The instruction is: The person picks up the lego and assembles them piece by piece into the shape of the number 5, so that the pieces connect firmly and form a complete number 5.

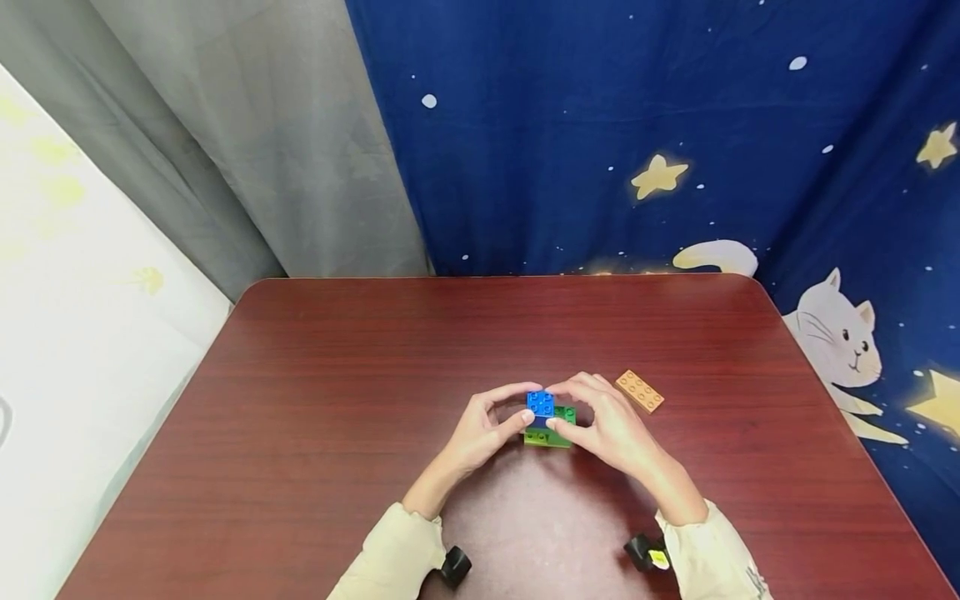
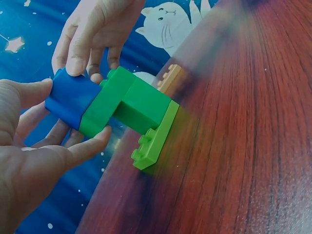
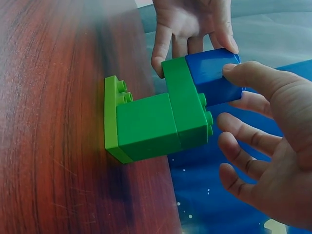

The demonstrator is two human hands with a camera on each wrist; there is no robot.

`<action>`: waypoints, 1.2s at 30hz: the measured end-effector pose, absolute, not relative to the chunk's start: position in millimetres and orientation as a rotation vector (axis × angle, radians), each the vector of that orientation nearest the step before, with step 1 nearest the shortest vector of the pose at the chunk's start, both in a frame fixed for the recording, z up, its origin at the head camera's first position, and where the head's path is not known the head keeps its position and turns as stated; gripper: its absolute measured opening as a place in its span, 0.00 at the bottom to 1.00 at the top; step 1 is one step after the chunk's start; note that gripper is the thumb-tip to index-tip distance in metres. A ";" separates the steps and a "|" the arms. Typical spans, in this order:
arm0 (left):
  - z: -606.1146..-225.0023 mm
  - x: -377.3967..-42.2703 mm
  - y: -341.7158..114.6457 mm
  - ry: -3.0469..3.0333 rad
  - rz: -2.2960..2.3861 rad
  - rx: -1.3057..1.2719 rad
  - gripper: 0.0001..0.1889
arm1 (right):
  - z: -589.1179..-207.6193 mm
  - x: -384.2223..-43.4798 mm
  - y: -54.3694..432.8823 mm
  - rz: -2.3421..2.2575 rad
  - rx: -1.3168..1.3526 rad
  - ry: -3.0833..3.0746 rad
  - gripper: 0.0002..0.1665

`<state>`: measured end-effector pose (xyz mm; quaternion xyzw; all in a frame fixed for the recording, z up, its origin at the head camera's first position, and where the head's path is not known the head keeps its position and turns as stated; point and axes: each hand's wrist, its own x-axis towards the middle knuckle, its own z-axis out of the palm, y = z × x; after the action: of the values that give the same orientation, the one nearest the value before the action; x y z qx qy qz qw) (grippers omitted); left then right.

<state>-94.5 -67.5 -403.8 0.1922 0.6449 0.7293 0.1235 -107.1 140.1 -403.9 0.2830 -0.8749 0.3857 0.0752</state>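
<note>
A small stack of toy building bricks stands on the table: a light green flat brick (image 3: 111, 117) at the bottom, green bricks (image 3: 146, 122) above it, and a blue brick (image 1: 540, 403) on top at the left end. The uppermost green brick overhangs the base on the left. My left hand (image 1: 480, 432) pinches the blue brick from the left between thumb and fingers, with one lower finger by the green brick. From the right, my right hand (image 1: 611, 427) pinches the same blue brick, its other fingers spread free beside the stack. Blue and green faces meet without a visible gap.
An orange flat brick (image 1: 640, 392) with studs lies on the table just beyond my right hand. The reddish-brown wooden table (image 1: 337, 358) extends around the stack. Behind it hang a grey curtain (image 1: 300, 142) and a blue starry curtain (image 1: 562, 150).
</note>
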 end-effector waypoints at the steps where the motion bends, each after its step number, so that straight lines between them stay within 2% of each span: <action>1: -403.5 -94.4 -67.3 1.881 2.126 0.557 0.19 | -404.2 -107.1 140.1 1.164 0.847 -2.624 0.19; 12: -401.7 -92.3 -67.1 1.895 2.099 0.533 0.19 | -410.2 -106.0 140.8 1.091 0.810 -2.582 0.21; 19: -398.0 -92.9 -71.2 1.989 1.998 0.614 0.24 | -410.7 -109.6 153.4 1.105 0.803 -2.664 0.31; 24: -398.0 -91.8 -76.6 2.010 2.000 0.614 0.29 | -408.8 -114.2 175.8 1.127 0.670 -2.699 0.30; 31: -397.7 -95.1 -89.9 2.070 2.057 0.603 0.24 | -416.8 -122.9 211.0 0.968 0.489 -2.708 0.27; 36: -410.5 -102.2 -99.4 2.025 2.146 0.549 0.24 | -423.8 -123.7 228.1 0.871 0.363 -2.776 0.29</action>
<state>-102.2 -99.4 -410.5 0.1826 0.6730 0.7133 0.0700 -123.7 228.1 -423.8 0.1231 -0.9416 0.2956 0.1047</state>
